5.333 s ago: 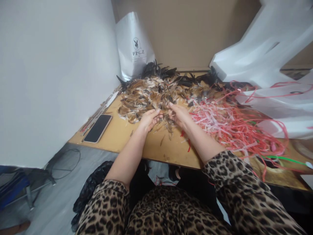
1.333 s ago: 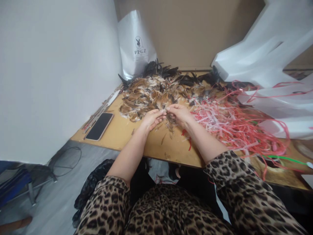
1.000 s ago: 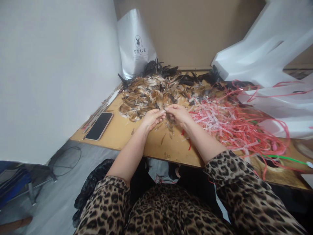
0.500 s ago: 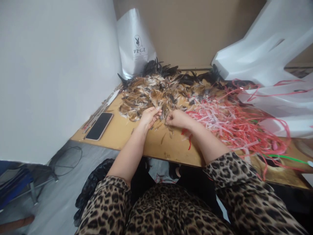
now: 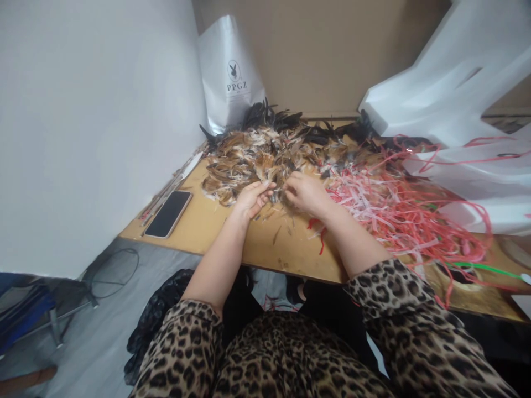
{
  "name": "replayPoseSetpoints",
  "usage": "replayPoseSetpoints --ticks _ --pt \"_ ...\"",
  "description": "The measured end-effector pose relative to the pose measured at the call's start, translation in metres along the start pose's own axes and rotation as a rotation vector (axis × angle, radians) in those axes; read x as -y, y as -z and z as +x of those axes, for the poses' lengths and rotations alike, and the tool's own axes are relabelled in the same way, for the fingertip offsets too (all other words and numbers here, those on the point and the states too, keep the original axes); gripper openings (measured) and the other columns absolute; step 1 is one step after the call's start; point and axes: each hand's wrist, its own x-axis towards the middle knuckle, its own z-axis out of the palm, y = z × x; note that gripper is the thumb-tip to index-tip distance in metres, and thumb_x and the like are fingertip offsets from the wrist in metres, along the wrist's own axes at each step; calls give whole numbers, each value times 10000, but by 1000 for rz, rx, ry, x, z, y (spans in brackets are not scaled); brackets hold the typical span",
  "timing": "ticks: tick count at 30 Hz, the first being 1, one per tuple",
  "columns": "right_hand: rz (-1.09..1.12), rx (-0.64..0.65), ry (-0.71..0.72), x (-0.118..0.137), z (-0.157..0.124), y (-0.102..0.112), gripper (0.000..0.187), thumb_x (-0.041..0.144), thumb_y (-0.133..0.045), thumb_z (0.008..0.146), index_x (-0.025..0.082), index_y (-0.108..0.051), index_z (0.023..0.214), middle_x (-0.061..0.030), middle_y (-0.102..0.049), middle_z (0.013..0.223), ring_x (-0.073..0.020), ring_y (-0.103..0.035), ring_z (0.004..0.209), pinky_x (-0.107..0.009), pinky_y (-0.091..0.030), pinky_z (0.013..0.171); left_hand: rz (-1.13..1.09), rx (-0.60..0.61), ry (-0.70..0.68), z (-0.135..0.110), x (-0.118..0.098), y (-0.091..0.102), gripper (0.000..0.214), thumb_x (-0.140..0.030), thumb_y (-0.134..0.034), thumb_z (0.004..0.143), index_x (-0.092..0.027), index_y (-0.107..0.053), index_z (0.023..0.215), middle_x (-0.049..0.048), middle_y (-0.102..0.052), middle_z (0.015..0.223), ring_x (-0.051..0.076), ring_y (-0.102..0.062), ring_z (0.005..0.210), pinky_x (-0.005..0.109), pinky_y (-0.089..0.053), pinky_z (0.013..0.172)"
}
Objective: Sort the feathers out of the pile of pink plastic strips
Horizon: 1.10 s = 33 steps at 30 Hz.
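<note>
A heap of brown and tan feathers (image 5: 232,166) lies on the wooden table (image 5: 265,243), with black feathers (image 5: 274,117) along its back. At the heap's front edge, my left hand (image 5: 254,199) is closed in a pinch on what looks like a small feather, mostly covered by the thumb and fingers. My right hand (image 5: 306,193) faces it a short way to the right, fingers bent together; whatever they grip is too small to make out. A few loose feather bits lie below the hands.
Tangled red and pink ribbons (image 5: 398,210) spread over the table's right side. A phone (image 5: 168,214) lies near the left edge. A silvery bag (image 5: 230,77) stands behind the feathers. White moulded forms (image 5: 435,83) rise at the right. A black plastic bag (image 5: 153,315) sits on the floor.
My right hand has moved slightly up, and its fingers have turned more toward the heap. My left hand stays almost in the same place, still pinching.
</note>
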Motion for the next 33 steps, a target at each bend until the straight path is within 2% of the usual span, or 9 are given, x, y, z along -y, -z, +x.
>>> replayPoseSetpoints --ticks 3,8,14,17,20,22,25,28,33 --pt "-88 -113 37 -2 -1 -1 241 250 -379 846 161 -601 869 -85 -571 880 -176 -485 821 -267 -307 666 -51 56 95 -2 -1 0 26 -110 -582 747 -98 -585 770 49 -655 747 35 -569 529 92 -399 421" --pt "-176 -178 115 -5 -1 -12 273 267 -348 874 156 -595 845 -87 -554 843 -180 -445 787 -280 -288 651 -164 152 263 -7 -1 -1 100 -85 -494 800 -102 -586 837 58 -653 789 44 -588 567 86 -432 448" --pt "-136 -202 136 -1 -1 -18 248 261 -380 858 160 -603 816 -84 -562 810 -178 -459 767 -283 -307 648 -249 132 322 -10 -2 -5 126 -86 -466 821 -97 -591 814 47 -624 732 29 -571 565 64 -407 442" --pt "86 -260 42 4 -1 -19 208 264 -431 825 166 -615 813 -75 -579 828 -163 -492 764 -270 -341 656 -257 148 272 -9 -2 -5 121 -62 -474 808 -87 -588 772 35 -606 696 20 -553 551 61 -396 439" --pt "490 -314 -194 7 2 -20 170 291 -504 767 162 -614 754 -42 -589 745 -130 -504 667 -254 -373 625 -242 142 169 -6 -1 -2 110 -50 -490 790 -82 -587 749 29 -606 687 19 -547 546 68 -399 441" --pt "808 -261 -406 8 5 -23 199 352 -555 723 160 -599 700 -5 -552 602 -100 -454 528 -235 -351 523 -204 133 98 -4 -1 -1 87 -52 -516 772 -83 -590 737 26 -611 684 21 -547 542 76 -406 448" --pt "1233 -96 -643 8 8 -29 285 441 -630 643 164 -564 651 50 -433 447 -55 -306 382 -205 -220 392 -119 153 29 -3 1 -1 28 -79 -574 740 -83 -598 726 29 -622 686 23 -547 539 87 -411 459" --pt "1472 3 -693 8 8 -33 318 441 -688 576 165 -537 617 60 -416 436 -36 -277 362 -189 -156 362 -16 190 13 -4 4 -2 57 -128 -631 709 -79 -607 723 36 -630 681 22 -544 533 95 -408 468" --pt "1563 -41 -738 10 8 -35 280 345 -719 530 164 -515 594 62 -441 424 -27 -292 355 -167 -145 347 83 228 -5 -6 8 -3 117 -162 -670 677 -73 -611 724 55 -654 717 38 -571 557 118 -422 494"
